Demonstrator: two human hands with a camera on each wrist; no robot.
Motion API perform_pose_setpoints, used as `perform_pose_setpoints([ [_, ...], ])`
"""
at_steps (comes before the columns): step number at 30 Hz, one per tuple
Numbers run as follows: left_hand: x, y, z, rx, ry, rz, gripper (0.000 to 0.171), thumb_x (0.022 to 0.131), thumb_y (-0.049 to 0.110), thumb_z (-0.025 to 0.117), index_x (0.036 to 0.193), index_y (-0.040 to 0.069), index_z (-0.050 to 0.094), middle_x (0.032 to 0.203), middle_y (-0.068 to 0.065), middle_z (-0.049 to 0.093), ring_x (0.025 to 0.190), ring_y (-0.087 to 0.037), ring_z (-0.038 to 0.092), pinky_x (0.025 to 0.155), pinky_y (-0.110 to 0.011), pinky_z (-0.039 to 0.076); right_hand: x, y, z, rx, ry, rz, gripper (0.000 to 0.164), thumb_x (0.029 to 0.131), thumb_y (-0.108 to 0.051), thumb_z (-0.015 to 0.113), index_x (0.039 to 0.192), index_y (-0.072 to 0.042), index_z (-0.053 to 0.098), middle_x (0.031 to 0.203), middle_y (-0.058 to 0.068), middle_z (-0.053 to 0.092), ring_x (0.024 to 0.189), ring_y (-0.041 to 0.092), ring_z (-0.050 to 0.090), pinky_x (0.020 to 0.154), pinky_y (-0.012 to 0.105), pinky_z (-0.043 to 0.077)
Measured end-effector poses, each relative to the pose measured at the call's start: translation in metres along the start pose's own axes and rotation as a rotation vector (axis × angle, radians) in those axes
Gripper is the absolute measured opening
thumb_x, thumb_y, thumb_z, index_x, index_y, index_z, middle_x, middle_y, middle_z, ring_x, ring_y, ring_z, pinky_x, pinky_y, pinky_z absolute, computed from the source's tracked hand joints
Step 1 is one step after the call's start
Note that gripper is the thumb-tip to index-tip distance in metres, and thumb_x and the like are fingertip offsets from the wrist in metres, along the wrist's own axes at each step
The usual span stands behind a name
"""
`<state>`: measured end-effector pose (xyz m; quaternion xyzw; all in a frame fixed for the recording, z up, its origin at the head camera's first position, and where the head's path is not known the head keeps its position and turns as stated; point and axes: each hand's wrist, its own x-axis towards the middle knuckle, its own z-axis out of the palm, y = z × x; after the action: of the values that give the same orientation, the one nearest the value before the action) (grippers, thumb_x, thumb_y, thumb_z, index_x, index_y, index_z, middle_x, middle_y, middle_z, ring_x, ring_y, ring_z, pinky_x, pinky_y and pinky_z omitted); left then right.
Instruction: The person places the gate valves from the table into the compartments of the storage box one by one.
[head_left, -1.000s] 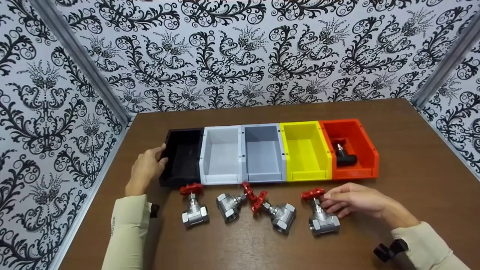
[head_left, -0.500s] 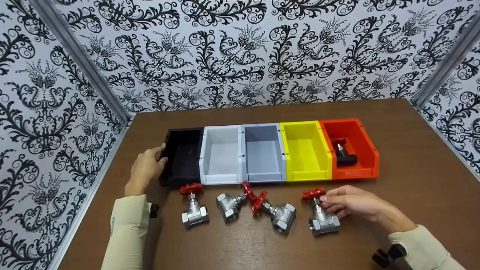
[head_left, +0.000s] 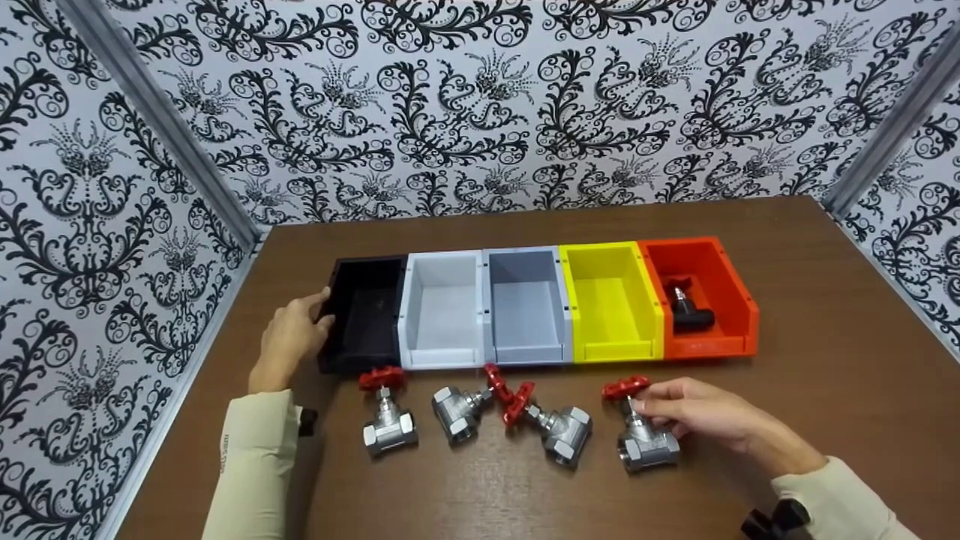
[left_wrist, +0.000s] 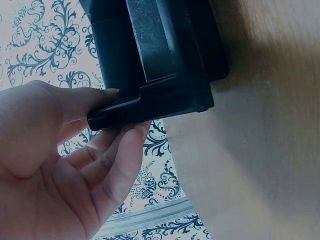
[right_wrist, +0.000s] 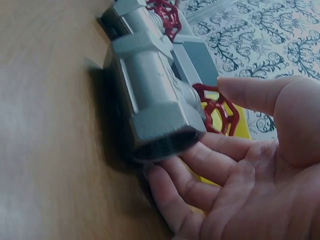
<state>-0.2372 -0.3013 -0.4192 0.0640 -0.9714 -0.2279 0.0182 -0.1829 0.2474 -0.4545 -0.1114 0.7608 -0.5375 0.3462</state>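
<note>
1. Four valves point(head_left: 386, 435) lie spread along the table point(head_left: 480, 495), and one black-handled part point(head_left: 691, 321) sits in the red bin point(head_left: 712, 347)
2. So I'd call it early days: one piece in a bin, four still out, and none of those looks lifted to me
3. Right hand point(head_left: 709, 412) has the right valve point(head_left: 649, 448) in a fairly narrow hold, thumb up by its red wheel point(head_left: 626, 387), fingers curled behind; can't tell how firm it is
4. That valve's neck is between thumb and fingers, body sticking out below the grip. I think it's resting on the table, but the wrist view is blurry
5. Left hand point(head_left: 292, 337) pinches the side wall of the black bin point(head_left: 364, 349), thumb on one face, fingers on the other
</note>
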Motion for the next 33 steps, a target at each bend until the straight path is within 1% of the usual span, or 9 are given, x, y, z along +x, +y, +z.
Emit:
perform_pose_setpoints([
  [6,-0.001,-0.001,0.001,-0.005,0.013,0.01,0.052,0.097,0.018,0.06,0.147,0.015,0.049,0.141,-0.031,0.048,0.109,-0.053,0.058,0.08,-0.064,0.046,0.0,-0.003,0.009,-0.035,0.05,0.035,0.041,0.097,-0.029,0.062,0.12,0.006,0.059,0.087,-0.001,0.059,0.083,0.016,0.052,0.071,0.031,0.045],
  [9,-0.001,-0.001,0.001,-0.003,0.012,0.01,0.052,0.097,0.018,0.06,0.147,0.014,0.049,0.141,-0.031,0.048,0.108,-0.052,0.058,0.08,-0.063,0.046,0.0,-0.003,0.011,-0.03,0.051,0.03,0.043,0.097,-0.027,0.061,0.122,0.007,0.058,0.088,-0.001,0.06,0.083,0.016,0.052,0.072,0.031,0.044],
  [16,-0.002,0.0,0.0,-0.007,0.037,0.034,0.05,0.095,0.017,0.06,0.145,0.012,0.052,0.139,-0.029,0.051,0.114,-0.053,0.056,0.088,-0.065,0.044,-0.001,-0.001,0.013,0.024,0.037,0.014,0.047,0.098,-0.024,0.06,0.128,0.011,0.051,0.095,0.002,0.062,0.086,0.015,0.055,0.072,0.028,0.046],
  [20,-0.002,0.0,0.001,-0.003,0.039,0.034,0.05,0.095,0.017,0.06,0.145,0.012,0.052,0.139,-0.029,0.051,0.115,-0.052,0.056,0.088,-0.065,0.044,-0.001,-0.001,0.014,0.026,0.05,0.017,0.051,0.096,-0.023,0.063,0.13,0.013,0.049,0.098,0.004,0.064,0.086,0.015,0.056,0.073,0.028,0.047],
  [25,-0.001,0.0,0.001,0.003,0.034,0.034,0.051,0.095,0.017,0.059,0.145,0.012,0.051,0.14,-0.029,0.05,0.116,-0.052,0.055,0.088,-0.065,0.044,-0.001,0.0,0.015,0.046,0.054,0.013,0.05,0.095,-0.021,0.064,0.127,0.014,0.049,0.099,0.004,0.066,0.086,0.014,0.058,0.074,0.027,0.049],
  [28,-0.001,-0.001,0.001,0.005,0.036,0.03,0.051,0.095,0.017,0.059,0.145,0.012,0.051,0.14,-0.03,0.05,0.116,-0.053,0.055,0.088,-0.066,0.044,-0.001,-0.001,0.015,0.041,0.059,0.01,0.048,0.095,-0.021,0.065,0.125,0.013,0.05,0.099,0.004,0.067,0.086,0.014,0.058,0.075,0.027,0.049],
  [33,-0.001,-0.001,0.001,0.002,0.05,0.037,0.05,0.095,0.017,0.061,0.144,0.012,0.053,0.138,-0.03,0.051,0.114,-0.053,0.056,0.087,-0.066,0.044,0.0,-0.001,0.015,0.03,0.072,0.005,0.05,0.094,-0.021,0.066,0.126,0.014,0.049,0.101,0.005,0.067,0.088,0.014,0.059,0.078,0.026,0.05],
])
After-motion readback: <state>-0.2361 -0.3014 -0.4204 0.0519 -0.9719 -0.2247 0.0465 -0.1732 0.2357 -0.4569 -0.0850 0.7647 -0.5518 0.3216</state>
